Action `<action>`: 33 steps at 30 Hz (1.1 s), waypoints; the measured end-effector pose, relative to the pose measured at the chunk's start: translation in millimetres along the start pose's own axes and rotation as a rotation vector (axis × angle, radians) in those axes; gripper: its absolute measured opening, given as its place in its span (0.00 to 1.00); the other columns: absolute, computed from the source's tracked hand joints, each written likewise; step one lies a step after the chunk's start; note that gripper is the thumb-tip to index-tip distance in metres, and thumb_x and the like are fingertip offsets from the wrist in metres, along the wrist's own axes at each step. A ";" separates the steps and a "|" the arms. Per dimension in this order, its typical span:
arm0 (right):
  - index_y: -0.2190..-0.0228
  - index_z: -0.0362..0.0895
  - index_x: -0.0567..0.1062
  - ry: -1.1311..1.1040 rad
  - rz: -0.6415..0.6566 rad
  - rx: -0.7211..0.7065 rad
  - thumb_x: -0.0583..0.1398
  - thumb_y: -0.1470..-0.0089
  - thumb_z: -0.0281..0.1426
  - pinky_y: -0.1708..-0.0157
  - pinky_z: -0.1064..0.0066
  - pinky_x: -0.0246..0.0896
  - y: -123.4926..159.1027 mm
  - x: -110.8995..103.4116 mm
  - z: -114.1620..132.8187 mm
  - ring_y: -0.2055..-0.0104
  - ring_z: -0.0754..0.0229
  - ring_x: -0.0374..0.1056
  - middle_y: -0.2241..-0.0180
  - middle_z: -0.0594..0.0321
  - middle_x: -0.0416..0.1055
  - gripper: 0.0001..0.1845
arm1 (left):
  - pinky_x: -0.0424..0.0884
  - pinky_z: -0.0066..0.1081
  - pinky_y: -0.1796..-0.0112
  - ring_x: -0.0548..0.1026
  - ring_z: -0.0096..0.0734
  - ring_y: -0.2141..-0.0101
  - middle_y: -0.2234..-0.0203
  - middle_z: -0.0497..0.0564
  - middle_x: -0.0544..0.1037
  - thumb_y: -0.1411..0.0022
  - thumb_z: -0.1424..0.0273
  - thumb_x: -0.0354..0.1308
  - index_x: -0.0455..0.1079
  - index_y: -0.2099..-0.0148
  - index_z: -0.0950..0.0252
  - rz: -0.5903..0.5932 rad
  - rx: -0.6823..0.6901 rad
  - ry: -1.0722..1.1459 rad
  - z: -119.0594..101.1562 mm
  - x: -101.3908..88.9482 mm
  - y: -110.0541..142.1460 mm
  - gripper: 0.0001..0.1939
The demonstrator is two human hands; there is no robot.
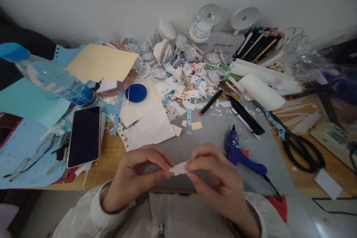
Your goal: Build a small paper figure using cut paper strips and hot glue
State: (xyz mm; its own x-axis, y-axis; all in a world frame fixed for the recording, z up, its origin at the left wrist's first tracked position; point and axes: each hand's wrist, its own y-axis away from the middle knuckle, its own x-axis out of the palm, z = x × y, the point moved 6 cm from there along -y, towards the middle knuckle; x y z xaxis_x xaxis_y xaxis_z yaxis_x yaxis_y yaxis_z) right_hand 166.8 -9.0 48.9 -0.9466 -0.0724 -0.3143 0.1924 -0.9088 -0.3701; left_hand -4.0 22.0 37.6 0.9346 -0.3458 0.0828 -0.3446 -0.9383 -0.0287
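Between my two hands, near the table's front edge, is a small white piece of paper (179,168). My left hand (142,169) pinches its left end with thumb and fingertips. At the other end, my right hand (214,173) grips it the same way. Beyond my hands lies the grey cutting mat (181,148), with paper scraps on it. A large white sheet (150,126) lies ahead of my left hand. To the right of my right hand, a blue glue gun (240,154) rests on the mat.
A pile of small paper cutouts (195,81) sits mid-table. Black scissors (302,152), a utility knife (247,115) and a white roll (262,91) are on the right. At left are a phone (84,136), glasses (33,158) and a tilted water bottle (55,78).
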 end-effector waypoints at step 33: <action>0.62 0.48 0.73 -0.064 -0.112 0.169 0.58 0.41 0.27 0.67 0.71 0.65 12.0 -5.5 -12.2 0.65 0.61 0.68 0.68 0.63 0.70 0.06 | 0.71 0.36 0.63 0.75 0.38 0.66 0.67 0.51 0.80 0.51 0.74 0.72 0.74 0.52 0.57 0.016 0.429 -0.408 -25.1 -2.7 9.2 0.23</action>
State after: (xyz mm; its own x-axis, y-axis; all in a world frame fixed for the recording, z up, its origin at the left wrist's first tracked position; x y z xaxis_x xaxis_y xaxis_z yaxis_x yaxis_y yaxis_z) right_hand 177.4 -14.5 35.5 -0.9750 0.0116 -0.2218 0.0444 -0.9683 -0.2459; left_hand -11.9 14.3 62.1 0.9171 -0.2524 -0.3085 -0.3718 -0.8206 -0.4339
